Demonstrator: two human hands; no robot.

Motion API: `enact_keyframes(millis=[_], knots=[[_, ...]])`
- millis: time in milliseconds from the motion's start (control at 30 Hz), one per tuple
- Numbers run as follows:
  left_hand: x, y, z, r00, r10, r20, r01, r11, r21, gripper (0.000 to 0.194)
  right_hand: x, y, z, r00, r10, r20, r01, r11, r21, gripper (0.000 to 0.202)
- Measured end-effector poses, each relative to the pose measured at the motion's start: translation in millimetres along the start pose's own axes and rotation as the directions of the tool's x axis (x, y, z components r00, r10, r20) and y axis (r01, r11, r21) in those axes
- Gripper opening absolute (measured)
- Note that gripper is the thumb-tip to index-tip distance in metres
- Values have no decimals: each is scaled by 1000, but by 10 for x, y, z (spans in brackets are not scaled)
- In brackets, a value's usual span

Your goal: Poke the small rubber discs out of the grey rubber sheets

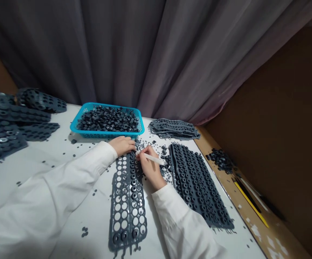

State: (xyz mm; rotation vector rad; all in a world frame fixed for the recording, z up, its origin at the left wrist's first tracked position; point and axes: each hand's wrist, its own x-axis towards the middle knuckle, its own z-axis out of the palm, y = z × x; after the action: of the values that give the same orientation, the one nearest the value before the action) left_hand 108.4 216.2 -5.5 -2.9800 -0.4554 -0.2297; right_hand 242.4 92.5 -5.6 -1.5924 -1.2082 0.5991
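A dark grey moulded rubber sheet [129, 207] with rows of round holes and some ring-shaped parts still in it lies lengthwise on the white table. My left hand [123, 145] rests at its far end, fingers bent and pressed together on the sheet. Just right of it, my right hand [151, 168] is closed around a white pen-like stick [154, 158]. The stick's tip is hidden by the fingers near the sheet's far right part. Small dark discs and loose pieces [166, 162] lie scattered about my right hand.
Behind my hands stands a blue basket [107, 133] full of small dark parts. Stacked sheets lie at right [199, 183], back right [174, 128] and left [7, 126]. On the brown right edge are a dark pile [221, 160] and a yellow pen-like tool [250, 203]. A grey curtain hangs behind.
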Motion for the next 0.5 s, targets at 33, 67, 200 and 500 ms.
enact_keyframes(millis=[33,67,200,500], knots=[[0,0,6,1000,3,-3,-3,1000,-2,17,0,-3,-1,1000,4,2,-4,1000,0,5],[-1,0,9,1000,5,-7,-5,1000,-2,17,1,-8,-4,1000,10,5,-10,1000,0,5],[-6,5,-6,1000,26,-15,-26,1000,-2,14,8,-38,-22,1000,6,26,-6,1000,-20,5],[-12,-46,13,998,44,-34,-45,999,-28,12,3,-40,-40,998,-45,49,49,996,-76,8]])
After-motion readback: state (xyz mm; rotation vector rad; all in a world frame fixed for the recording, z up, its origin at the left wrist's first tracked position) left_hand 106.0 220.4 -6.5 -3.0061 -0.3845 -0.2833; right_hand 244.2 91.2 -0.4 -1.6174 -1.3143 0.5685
